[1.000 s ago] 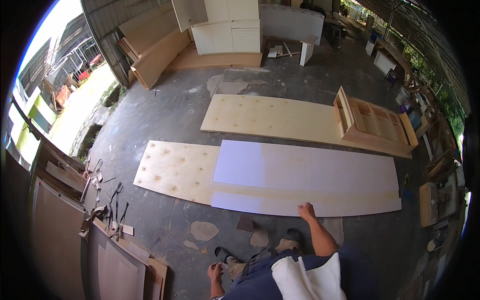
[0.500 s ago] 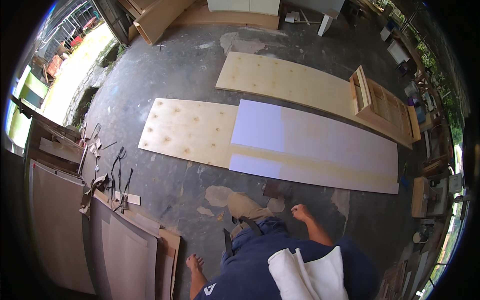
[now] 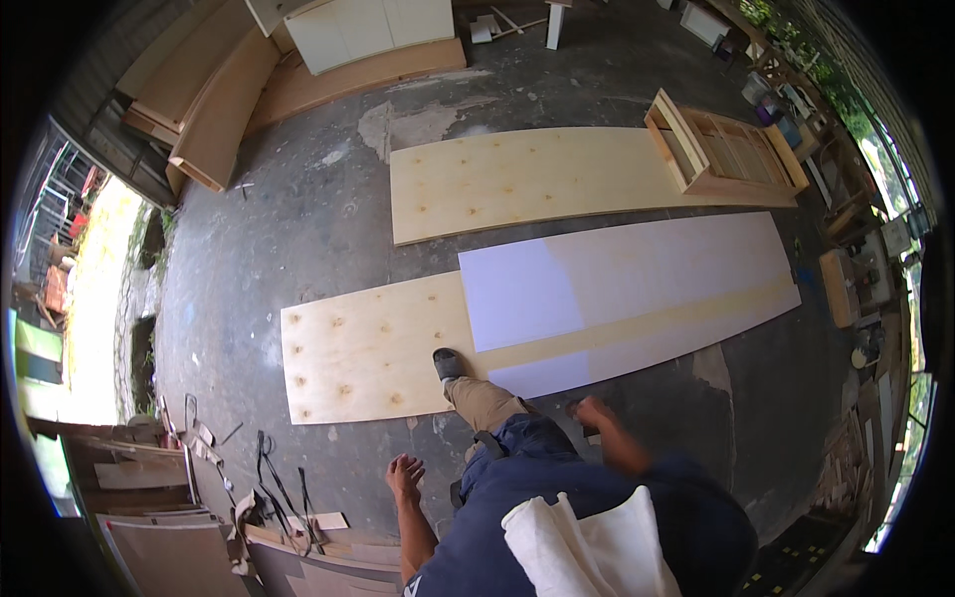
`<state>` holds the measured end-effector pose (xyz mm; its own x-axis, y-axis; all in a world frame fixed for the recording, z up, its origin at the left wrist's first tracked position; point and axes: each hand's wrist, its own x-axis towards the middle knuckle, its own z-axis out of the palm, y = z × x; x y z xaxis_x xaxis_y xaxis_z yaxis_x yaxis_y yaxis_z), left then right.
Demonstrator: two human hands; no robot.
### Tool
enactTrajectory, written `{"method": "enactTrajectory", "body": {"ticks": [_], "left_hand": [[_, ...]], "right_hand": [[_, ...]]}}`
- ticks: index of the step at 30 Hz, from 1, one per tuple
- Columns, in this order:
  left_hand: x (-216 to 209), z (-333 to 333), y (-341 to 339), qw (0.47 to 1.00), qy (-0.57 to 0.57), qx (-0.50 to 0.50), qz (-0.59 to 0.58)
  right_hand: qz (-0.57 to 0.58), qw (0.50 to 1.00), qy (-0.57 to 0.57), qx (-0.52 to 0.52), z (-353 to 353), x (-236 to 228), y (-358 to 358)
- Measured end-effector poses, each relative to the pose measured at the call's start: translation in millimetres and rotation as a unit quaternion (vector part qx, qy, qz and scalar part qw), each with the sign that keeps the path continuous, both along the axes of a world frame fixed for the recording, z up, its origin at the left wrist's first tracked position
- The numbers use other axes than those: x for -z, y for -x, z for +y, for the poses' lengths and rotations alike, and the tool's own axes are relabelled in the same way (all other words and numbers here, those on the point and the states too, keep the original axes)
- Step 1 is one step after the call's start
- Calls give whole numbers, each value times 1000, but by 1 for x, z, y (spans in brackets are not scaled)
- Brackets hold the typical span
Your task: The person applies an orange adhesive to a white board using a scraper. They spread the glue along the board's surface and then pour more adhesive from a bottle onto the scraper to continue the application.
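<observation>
My left hand (image 3: 405, 478) hangs in the air at my side, its fingers loosely bent and apart, with nothing in it. My right hand (image 3: 594, 413) is also in the air, a little blurred, fingers loosely bent and no object visible in them. Ahead on the floor lies a knotty plywood sheet (image 3: 363, 348), and my dark shoe (image 3: 448, 364) is over its near right part. A long white-faced panel (image 3: 676, 264) overlaps its right end, with a pale yellowish strip (image 3: 637, 323) along it. Neither hand touches the boards.
Beyond lies another long plywood sheet (image 3: 527, 179), with a wooden drawer-like frame (image 3: 731, 149) on its right end. White cabinets (image 3: 373, 38) and long boxed panels (image 3: 214, 129) stand at the back. Black straps (image 3: 284, 488) and stacked boards (image 3: 164, 557) are at near left. A white cloth (image 3: 587, 547) lies over me.
My view has turned, and I have moved closer to the boards. A shoe now shows over the plywood. My left hand has risen and its fingers have spread more.
</observation>
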<state>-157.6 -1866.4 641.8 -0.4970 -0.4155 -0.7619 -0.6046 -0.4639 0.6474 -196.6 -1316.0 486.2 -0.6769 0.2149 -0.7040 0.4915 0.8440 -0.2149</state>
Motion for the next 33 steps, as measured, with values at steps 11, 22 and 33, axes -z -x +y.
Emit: {"method": "enactTrajectory", "body": {"ticks": [11,22,33], "left_hand": [[-35,-190,179,989,99,72,-77],[-26,-224,440,881,136,415,-183],[-27,-263,941,867,221,447,-19]], "right_hand": [[323,914,233,78,-204,-264,392],[180,964,61,186,-218,-89,393],[301,652,195,668,-245,-81,443]]}}
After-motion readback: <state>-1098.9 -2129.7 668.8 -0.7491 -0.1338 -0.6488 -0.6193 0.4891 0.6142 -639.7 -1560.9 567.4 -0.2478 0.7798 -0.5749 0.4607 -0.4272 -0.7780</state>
